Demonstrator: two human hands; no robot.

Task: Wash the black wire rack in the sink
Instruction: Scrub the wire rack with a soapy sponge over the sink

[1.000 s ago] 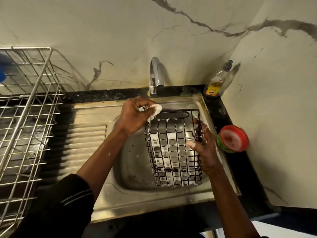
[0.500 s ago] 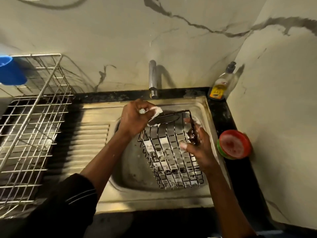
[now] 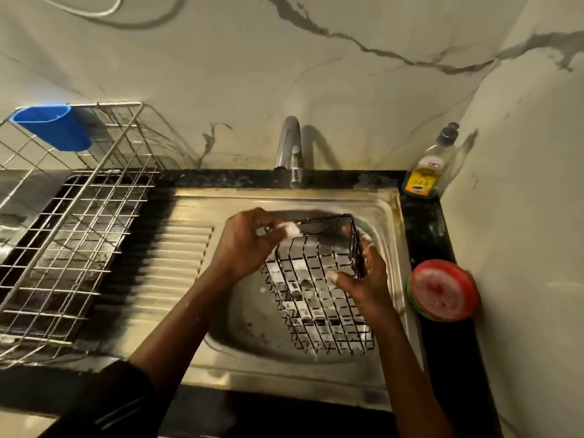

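Note:
The black wire rack stands tilted in the steel sink, soapy foam clinging to its wires. My left hand holds a small white soapy scrubber against the rack's far top rim. My right hand grips the rack's right side wall, thumb inside and fingers outside. The rack's lower end rests near the front of the basin.
A tap rises behind the sink. A dish soap bottle stands at the back right corner. A red and green round tub sits on the black counter right of the sink. A steel drying rack with a blue cup stands left.
The rack has been turned and tilted so its far end swings left. My left hand with the scrubber stays on the top rim. The camera view has risen.

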